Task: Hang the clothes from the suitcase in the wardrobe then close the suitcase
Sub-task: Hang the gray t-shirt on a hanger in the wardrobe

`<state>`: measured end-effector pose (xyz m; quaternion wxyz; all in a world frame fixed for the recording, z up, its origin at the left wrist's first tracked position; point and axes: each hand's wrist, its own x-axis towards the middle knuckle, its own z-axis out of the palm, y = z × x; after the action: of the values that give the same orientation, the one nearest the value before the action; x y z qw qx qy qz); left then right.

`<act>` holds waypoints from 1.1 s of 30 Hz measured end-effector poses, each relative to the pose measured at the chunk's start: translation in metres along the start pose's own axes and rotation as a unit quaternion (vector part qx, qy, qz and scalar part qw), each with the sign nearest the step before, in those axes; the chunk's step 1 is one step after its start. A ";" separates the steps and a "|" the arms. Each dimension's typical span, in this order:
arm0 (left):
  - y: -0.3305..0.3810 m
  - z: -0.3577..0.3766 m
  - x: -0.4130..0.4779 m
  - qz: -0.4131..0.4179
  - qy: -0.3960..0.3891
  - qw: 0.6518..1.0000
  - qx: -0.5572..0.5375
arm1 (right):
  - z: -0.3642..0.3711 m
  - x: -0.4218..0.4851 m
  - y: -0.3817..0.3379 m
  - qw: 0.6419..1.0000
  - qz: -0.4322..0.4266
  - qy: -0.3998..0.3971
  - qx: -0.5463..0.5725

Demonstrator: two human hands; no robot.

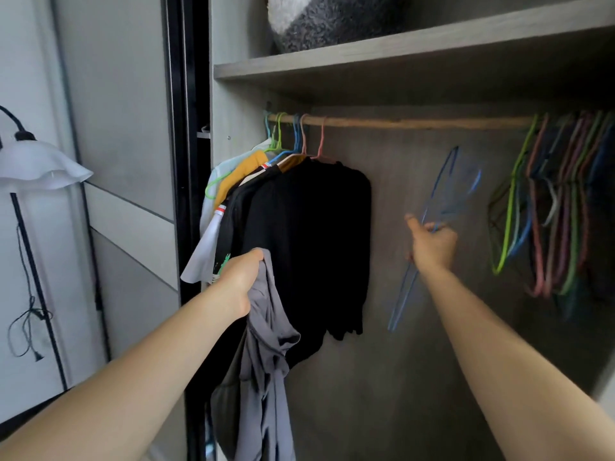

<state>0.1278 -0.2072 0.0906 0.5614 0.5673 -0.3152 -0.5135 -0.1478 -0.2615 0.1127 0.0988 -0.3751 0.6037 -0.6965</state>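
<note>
At the open wardrobe [416, 361], a person stands with both bare arms stretched toward the wooden rail [416, 122]. The left hand [241, 281] has its fingers curled tight round the bunched top of a grey garment [266, 361], which hangs limp from that grip, down in front of the clothes already on the rail and past the bottom of the view. The right hand [432, 244] is further in, below the bare middle stretch of the rail, its fingers closed round a blue wire hanger [440, 181]. The hanger is blurred and tilted, its hook end up near the rail but clear of it. Whether it is one hanger or two I cannot tell. One digit pokes out up and to the left.

Crowded at the left end of the rail, on coloured hangers, are a black top [309, 244], a mustard-yellow garment [246, 171] and a white one [206, 247]. At the right end, well apart from them, a thick bunch of empty hangers [559, 211] in green, pink and blue dangles.

Above the rail runs a shelf [399, 44] with a fluffy grey-and-white bundle [332, 18] on it. Off to the left, outside the wardrobe, stands a lamp with a white shade [36, 164], and a dark cord [30, 311] trails down beside its stem.
</note>
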 end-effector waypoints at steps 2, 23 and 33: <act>-0.001 -0.004 -0.002 0.000 -0.010 0.999 0.031 | 0.005 0.002 0.004 0.996 0.072 0.026 0.033; -0.001 -0.090 -0.019 -0.048 -0.030 0.998 0.032 | 0.048 -0.177 0.014 0.754 0.271 -0.419 0.427; 0.004 -0.136 -0.028 -0.046 -0.029 0.998 -0.006 | 0.068 -0.192 -0.003 0.790 0.124 -0.539 0.265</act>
<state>0.2482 -0.1392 0.0791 0.5310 0.5626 -0.3016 -0.5572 0.0309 -0.1997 0.0371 0.5892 -0.5711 0.2851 -0.4954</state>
